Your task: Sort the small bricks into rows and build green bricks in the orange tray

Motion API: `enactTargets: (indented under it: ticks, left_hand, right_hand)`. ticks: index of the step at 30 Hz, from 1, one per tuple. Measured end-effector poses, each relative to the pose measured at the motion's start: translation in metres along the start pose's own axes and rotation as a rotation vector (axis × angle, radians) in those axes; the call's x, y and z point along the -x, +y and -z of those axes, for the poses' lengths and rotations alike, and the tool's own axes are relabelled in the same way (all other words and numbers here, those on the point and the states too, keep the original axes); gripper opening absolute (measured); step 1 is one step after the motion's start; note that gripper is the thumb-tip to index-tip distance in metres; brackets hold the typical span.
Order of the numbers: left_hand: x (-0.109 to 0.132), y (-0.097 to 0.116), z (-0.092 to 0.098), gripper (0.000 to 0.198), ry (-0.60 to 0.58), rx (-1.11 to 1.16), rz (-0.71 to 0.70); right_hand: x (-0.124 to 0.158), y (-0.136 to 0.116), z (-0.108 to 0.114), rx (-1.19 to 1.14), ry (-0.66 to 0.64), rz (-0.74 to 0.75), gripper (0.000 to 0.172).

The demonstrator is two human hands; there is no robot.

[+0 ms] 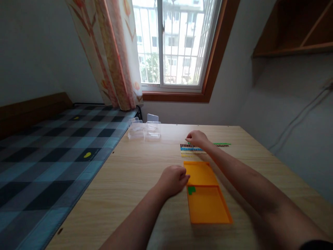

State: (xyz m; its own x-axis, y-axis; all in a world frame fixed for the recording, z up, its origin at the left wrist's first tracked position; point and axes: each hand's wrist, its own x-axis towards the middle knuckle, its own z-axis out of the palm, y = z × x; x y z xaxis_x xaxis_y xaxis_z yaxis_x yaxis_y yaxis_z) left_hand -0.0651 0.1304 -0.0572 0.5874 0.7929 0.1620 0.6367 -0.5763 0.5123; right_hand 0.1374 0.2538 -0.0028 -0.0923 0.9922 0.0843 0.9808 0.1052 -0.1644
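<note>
From my remote seat, the nearest thing is the wooden tabletop (pixel 125 201), filling the lower middle of the frame. On it, just right of the lower centre, lies the orange case (pixel 208 206), opened flat into two shallow halves. Its long axis runs from near to far, the far end leaning slightly left, and the fold crosses it side to side. A small stepped green piece (pixel 191 190) sits in the near half's upper left corner, right by the fold.

My left hand (pixel 174 178) is at the case's left edge by the far half, fingers curled in; I can't tell whether they pinch the rim.

Beyond the case, the rows of small coloured pieces lie with their long axes across the frame, left to right: yellow row (pixel 186 156) nearest, then pale row (pixel 185 152), blue row (pixel 185 149) and brown row (pixel 185 145). My right hand (pixel 196 138) is over their far side, fingertips drawn together; I can't make out whether anything is between them. A green row (pixel 222 143) shows right of that wrist, also lying sideways.

Farther off, left of centre, clear plastic boxes (pixel 153 131) stand at the table's far left corner. The window (pixel 179 45) is at upper centre.
</note>
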Motion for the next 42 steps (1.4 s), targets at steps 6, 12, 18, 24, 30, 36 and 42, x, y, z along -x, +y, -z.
enactTargets:
  ticks: [6,12,18,24,30,36,42]
  left_hand:
    - [-0.001,0.005,0.003,0.033,-0.024,-0.026,0.022]
    - [-0.002,0.01,0.005,0.035,-0.049,-0.049,0.045]
    - [-0.002,0.011,0.005,0.035,-0.058,-0.06,0.053]
    - [-0.001,0.01,0.005,0.036,-0.059,-0.051,0.048]
    - [-0.002,0.01,0.004,0.036,-0.08,-0.062,0.049]
    - [-0.002,0.012,0.004,0.035,-0.075,-0.068,0.048]
    - [-0.001,0.011,0.004,0.035,-0.078,-0.061,0.027]
  right_hand:
    - [0.126,0.012,0.028,-0.315,0.05,0.389,0.016]
    - [0.21,0.005,0.0,-0.275,-0.142,0.582,0.011]
    - [0.208,0.006,-0.024,-0.155,0.004,0.615,0.013]
    - [0.211,0.011,-0.025,-0.197,0.069,0.723,0.019]
    - [0.21,0.007,-0.033,-0.206,0.102,0.672,0.02]
    - [0.209,0.005,-0.036,-0.221,0.096,0.617,0.022]
    - [0.21,0.007,-0.037,-0.266,0.105,0.611,0.022]
